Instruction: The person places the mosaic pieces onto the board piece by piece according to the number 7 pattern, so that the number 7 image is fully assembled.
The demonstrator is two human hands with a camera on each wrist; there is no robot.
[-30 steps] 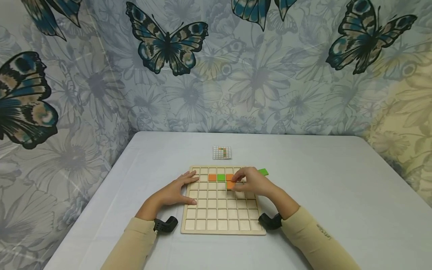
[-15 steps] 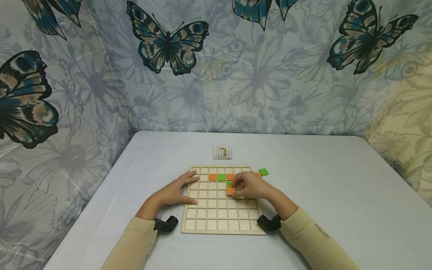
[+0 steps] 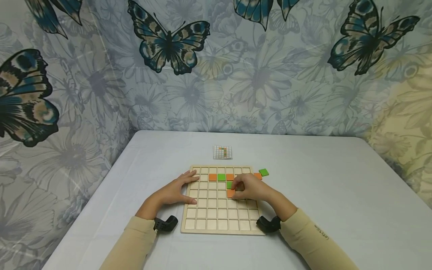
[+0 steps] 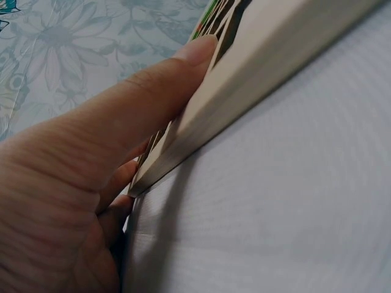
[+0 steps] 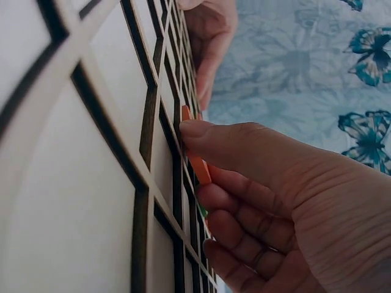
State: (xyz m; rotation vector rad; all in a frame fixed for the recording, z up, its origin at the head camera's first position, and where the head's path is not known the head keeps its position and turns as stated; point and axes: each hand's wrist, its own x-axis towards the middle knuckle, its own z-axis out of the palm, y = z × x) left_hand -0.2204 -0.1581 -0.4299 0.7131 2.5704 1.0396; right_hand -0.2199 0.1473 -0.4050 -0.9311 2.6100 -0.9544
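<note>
My right hand [image 3: 252, 187] pinches a small orange square tile [image 3: 230, 194] between thumb and fingers over the wooden grid board [image 3: 222, 225]. In the right wrist view the pinched tile [image 5: 199, 163] stands tilted against the grid, its edge showing. An orange tile [image 3: 212, 177], a green tile [image 3: 221, 177] and another orange tile [image 3: 230, 176] lie side by side in one row of cells. Below the last of these sits a green tile [image 3: 229, 185], partly covered by my fingers. My left hand [image 3: 172, 191] rests along the board's left edge, fingers and thumb spread; its thumb [image 4: 146, 91] lies on the frame.
Past the board's upper right, a loose green tile [image 3: 264, 172] and an orange tile [image 3: 258, 175], partly behind my hand, lie on the white table [image 3: 320, 180]. Behind the board lies a small printed grid card [image 3: 222, 152]. A butterfly-patterned cloth [image 3: 260, 93] hangs at the back.
My right hand has moved the orange tile a cell toward me, uncovering the green tile in the cell above and the loose orange tile. The left hand stays put.
</note>
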